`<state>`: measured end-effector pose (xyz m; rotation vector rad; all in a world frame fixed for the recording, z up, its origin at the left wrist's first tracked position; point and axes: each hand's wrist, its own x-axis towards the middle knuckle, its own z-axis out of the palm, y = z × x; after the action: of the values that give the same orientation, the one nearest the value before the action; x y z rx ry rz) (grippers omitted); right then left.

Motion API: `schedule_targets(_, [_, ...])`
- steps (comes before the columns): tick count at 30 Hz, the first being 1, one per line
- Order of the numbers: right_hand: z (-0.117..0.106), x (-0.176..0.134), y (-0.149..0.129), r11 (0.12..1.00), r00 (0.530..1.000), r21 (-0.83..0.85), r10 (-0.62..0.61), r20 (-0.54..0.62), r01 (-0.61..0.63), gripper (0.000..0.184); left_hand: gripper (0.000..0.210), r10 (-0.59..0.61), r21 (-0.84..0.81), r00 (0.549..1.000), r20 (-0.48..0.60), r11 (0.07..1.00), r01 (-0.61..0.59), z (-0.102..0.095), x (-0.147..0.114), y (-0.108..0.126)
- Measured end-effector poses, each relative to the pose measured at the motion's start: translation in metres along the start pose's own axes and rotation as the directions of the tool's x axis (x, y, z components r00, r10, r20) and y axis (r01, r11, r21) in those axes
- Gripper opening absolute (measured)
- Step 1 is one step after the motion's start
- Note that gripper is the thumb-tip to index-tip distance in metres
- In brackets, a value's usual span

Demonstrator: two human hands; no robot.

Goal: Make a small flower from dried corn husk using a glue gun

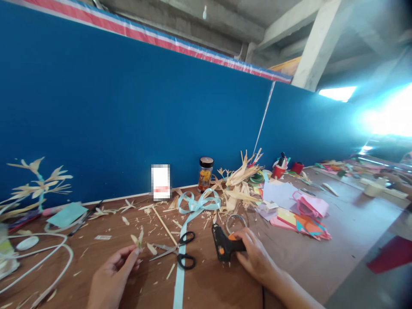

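My left hand [124,264] is closed in a pinch on a small piece of dried corn husk [139,239], cut like petals. In my right hand [252,253] is a black glue gun with orange parts [222,245], gripped by its handle, nozzle pointing up and away. Between the hands lie open scissors with black handles [186,262], across a light blue ribbon [179,285]. The ribbon forms a looped bow [199,202] farther back. A thin stick [164,225] reaches to the scissors, and a loose husk petal [151,249] lies by the blades.
A lidded jar [205,177] stands near the blue wall [128,107], beside a heap of dry husks [241,189]. A tape roll [236,224] lies behind the glue gun. Coloured paper [280,195] and a pink bag [310,206] are at right. White cables [61,244] curl at left.
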<state>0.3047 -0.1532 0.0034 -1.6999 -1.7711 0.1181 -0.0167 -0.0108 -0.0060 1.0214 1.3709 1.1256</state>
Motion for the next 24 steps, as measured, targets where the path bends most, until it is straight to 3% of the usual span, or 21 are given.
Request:
schedule_targets(5, [0.003, 0.012, 0.008, 0.996, 0.991, -0.018, 0.081, -0.104, -0.084, 0.023, 0.044, 0.008, 0.014, 1.000, 0.015, 1.000, -0.008, -0.003, 0.004, -0.005])
schedule_targets(11, [0.012, 0.014, 0.014, 0.964, 0.977, -0.159, 0.201, -0.076, -0.211, 0.017, 0.045, 0.017, 0.022, 0.999, 0.029, 1.000, -0.018, -0.005, 0.004, -0.010])
schedule_targets(17, [0.019, 0.013, 0.008, 0.984, 0.986, -0.073, 0.157, -0.053, -0.161, 0.018, 0.045, 0.011, -0.020, 1.000, 0.022, 1.000, -0.011, -0.003, 0.003, -0.008])
schedule_targets(24, [0.001, 0.004, 0.008, 0.991, 0.988, -0.019, 0.132, 0.076, -0.131, 0.023, 0.045, 0.015, 0.005, 1.000, 0.007, 1.000, -0.015, -0.001, 0.002, -0.004])
